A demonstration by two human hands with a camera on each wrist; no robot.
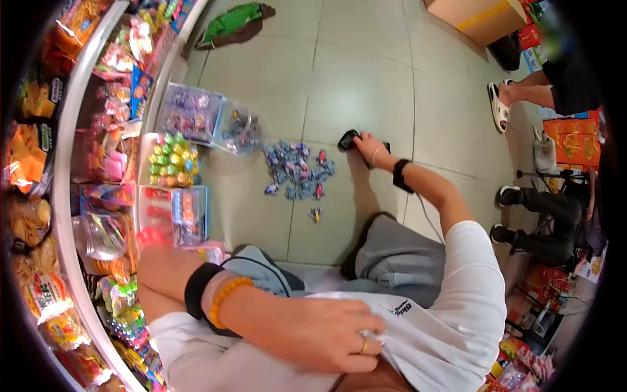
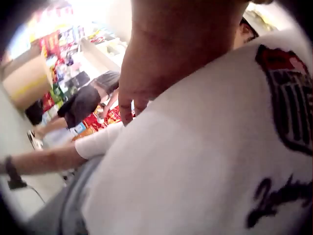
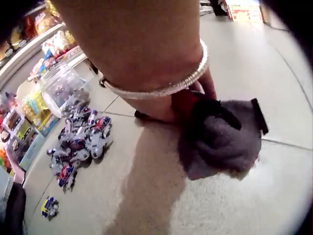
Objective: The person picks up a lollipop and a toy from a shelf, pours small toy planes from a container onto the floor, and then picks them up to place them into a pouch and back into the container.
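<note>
On the tiled floor, my right hand [image 1: 373, 149] grips a dark grey cloth item [image 3: 220, 142] with black edging and a short black strip; its exact kind is unclear. Part of the bundle is hidden behind the hand and wrist. To the left of that hand lies a loose pile of small grey toy figures [image 1: 297, 170] with red and blue parts. One yellow-and-blue toy [image 1: 316, 215] sits apart from the pile. My left hand [image 1: 326, 333] is at the chest of the white shirt [image 1: 450, 313], with loosely bent fingers and a ring.
A clear plastic jar [image 1: 238, 127] lies tipped beside the pile, with more toys inside. Shelves of packaged snacks [image 1: 46, 294] line the left. A green and brown cloth [image 1: 235, 25] is on the far floor. Other people's legs [image 1: 542, 209] and a cardboard box [image 1: 480, 18] are at right.
</note>
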